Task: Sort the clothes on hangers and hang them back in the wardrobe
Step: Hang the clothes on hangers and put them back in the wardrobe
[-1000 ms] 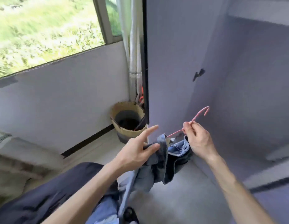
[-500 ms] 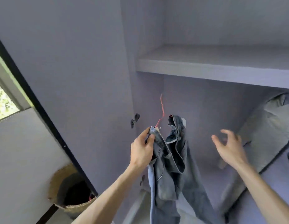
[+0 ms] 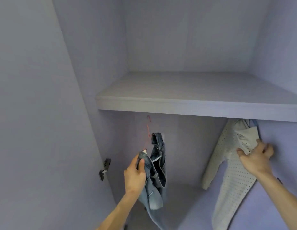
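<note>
Peering into a lilac wardrobe (image 3: 186, 39) here. Passing the big door panel (image 3: 36, 113) on the far left, with a dark hinge (image 3: 104, 169) sitting low on its inner edge. Just right of that, gripping a pair of jeans (image 3: 156, 171) by the waistband with the left hand (image 3: 134, 175), thumb and fingers curled round the denim, holding them up in the left part of the lower compartment. Noticing a thin pink hanger (image 3: 148, 128) poking up above the jeans, its hook just under the shelf (image 3: 194, 105); too blurry for telling whether it's catching on anything. Leaving open room in the middle, bare back wall only. Over on the right, clutching a fold of the white knit top (image 3: 227, 163) with the right hand (image 3: 255, 156), fingers curled into it. Shelf edge running low right above both garments, so not getting much headroom there.
</note>
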Demonstrator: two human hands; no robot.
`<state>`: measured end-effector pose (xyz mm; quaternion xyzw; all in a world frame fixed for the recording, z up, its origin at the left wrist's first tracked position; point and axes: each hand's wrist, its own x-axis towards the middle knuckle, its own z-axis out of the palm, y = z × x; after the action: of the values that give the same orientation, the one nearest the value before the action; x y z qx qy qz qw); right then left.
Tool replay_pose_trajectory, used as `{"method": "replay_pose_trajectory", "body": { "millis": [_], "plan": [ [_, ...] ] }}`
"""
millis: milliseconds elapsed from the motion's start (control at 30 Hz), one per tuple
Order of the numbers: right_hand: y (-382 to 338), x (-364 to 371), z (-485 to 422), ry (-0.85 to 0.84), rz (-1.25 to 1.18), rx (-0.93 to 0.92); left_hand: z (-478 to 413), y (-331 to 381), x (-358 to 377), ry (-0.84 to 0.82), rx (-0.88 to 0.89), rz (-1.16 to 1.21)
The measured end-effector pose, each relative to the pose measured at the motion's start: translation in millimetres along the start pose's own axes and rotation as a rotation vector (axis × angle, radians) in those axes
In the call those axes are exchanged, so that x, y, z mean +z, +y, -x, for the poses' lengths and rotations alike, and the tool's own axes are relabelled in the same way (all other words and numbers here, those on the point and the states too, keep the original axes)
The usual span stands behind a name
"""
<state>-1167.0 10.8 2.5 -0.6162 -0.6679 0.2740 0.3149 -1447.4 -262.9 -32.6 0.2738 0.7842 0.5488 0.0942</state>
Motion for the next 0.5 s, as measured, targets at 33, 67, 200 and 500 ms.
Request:
{"method": "replay_pose_trajectory", "body": {
  "millis": [33, 67, 200, 500],
  "plan": [
    [2.8, 2.2, -6.1, 0.002, 0.008, 0.006, -10.6, 2.3, 6.5, 0.003, 0.012, -0.008],
    [5.0, 4.6, -11.9, -0.005, 0.02, 0.018, -21.6, 4.6, 13.0, 0.015, 0.026, -0.019],
    [4.5, 12.8, -38.0, -0.023, 0.051, 0.052, -64.8, 30.2, 30.3, 0.118, 0.054, 0.017],
    [-7.2, 12.7, -123.2, 0.027, 0.011, 0.119, -137.0, 55.0, 57.9, 0.317, 0.048, 0.058]
  ]
}}
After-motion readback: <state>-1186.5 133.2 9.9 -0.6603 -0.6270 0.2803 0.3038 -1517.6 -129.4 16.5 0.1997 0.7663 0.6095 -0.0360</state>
